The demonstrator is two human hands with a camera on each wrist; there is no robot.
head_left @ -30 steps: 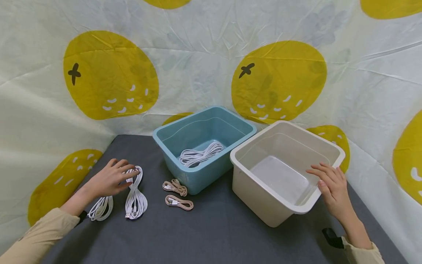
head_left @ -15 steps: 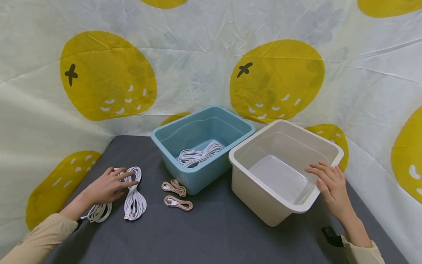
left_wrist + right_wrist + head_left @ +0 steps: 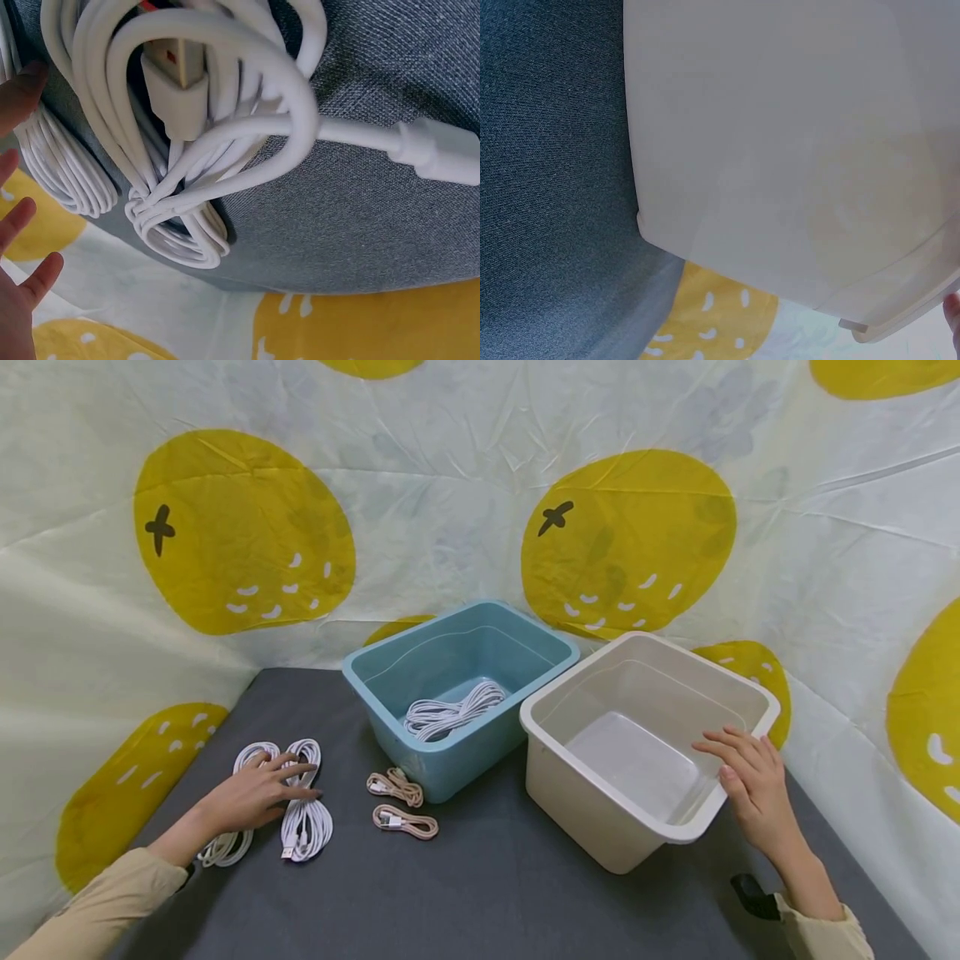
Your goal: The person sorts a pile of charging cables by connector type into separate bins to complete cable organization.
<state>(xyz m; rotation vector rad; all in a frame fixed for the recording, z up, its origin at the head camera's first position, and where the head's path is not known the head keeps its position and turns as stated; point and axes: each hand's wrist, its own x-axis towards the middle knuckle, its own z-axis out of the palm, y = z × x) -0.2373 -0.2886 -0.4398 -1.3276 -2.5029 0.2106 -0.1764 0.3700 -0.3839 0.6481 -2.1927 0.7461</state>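
Left hand [image 3: 249,795] has shifted nearer, fingers loosely spread over two white cables [image 3: 309,833] lying left of the blue bin [image 3: 472,762]; contact I can't tell. Right hand [image 3: 759,793], fingers relaxed, at the right side of the beige bin [image 3: 585,806].

I see a plain blue tub [image 3: 468,764] and a plain cream tub [image 3: 581,806]. The big bundled cables [image 3: 309,833] are all white, and one white USB plug [image 3: 180,105] has a bit of red inside. The little cables [image 3: 408,823] are tan. The tablecloth [image 3: 480,893] is dark grey. The whitish curtain [image 3: 442,543] has big yellow fruits [image 3: 247,518] with white dashes and dark crosses. The sleeves [image 3: 112,893] are light tan.
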